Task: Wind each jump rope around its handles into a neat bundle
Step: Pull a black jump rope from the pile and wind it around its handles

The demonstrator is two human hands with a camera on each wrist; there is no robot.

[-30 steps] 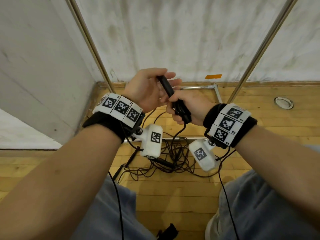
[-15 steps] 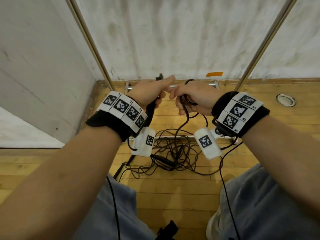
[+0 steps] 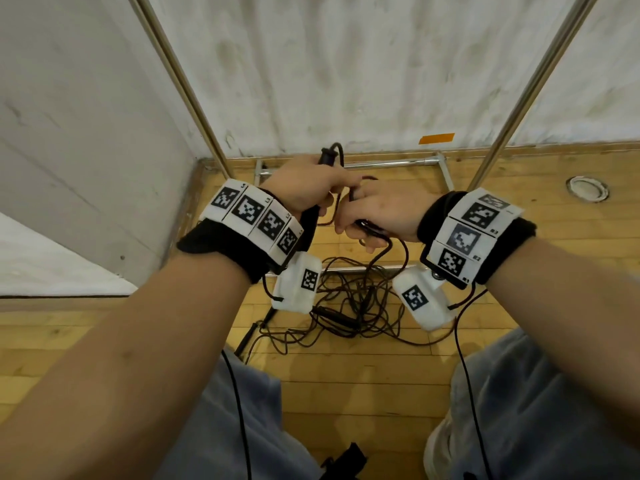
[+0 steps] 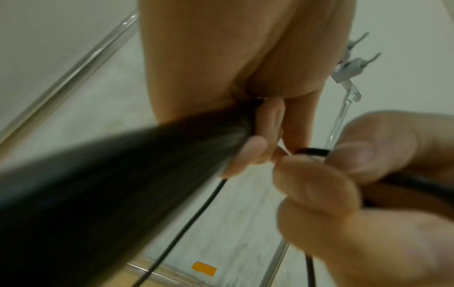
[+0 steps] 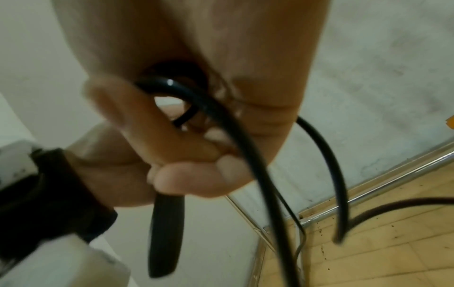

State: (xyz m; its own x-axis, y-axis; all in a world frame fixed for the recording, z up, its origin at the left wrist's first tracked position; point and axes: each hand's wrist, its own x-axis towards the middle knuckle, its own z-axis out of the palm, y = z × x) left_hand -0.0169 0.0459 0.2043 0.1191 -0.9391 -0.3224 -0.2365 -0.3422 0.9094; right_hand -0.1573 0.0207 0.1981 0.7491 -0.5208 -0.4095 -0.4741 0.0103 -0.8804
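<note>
My left hand (image 3: 311, 188) grips a black jump rope handle (image 3: 327, 157) upright; its lower end (image 5: 167, 233) sticks out below the fist, and it fills the left wrist view as a dark bar (image 4: 110, 194). Close beside it, my right hand (image 3: 374, 213) pinches the thin black rope cord (image 5: 221, 108), which loops through its fingers (image 4: 314, 180) and trails down. The rest of the rope (image 3: 356, 303) lies tangled on the wooden floor below both hands, with another black handle (image 3: 336, 315) among the loops. I cannot tell how many ropes are in the tangle.
A chrome rack frame (image 3: 391, 163) with slanted poles (image 3: 180, 88) stands against the white wall just beyond my hands. An orange tape mark (image 3: 436, 138) is on the wall base and a round metal floor fitting (image 3: 587, 188) lies far right. My knees (image 3: 540, 410) flank the floor below.
The handle passed from my right hand to my left, which now grips it upright. My right hand took hold of the cord, and both hands moved up and a little away from me.
</note>
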